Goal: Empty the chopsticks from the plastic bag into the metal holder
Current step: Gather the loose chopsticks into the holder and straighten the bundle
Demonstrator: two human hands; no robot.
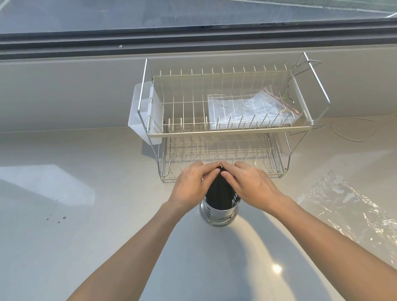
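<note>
Now chopsticks (220,190) between both hands.

The scene is seen from a single head-worn, wide-angle view, directed forward and steeply down over a counter (53,247). Both forearms are seen entering from the bottom edge, and the left hand (192,185) and right hand (250,183) are met near the frame's centre, close to the camera. A rack (225,111) is placed farther off, against a sill. A window (171,1) is taken in along the top, curved by the lens.
</note>
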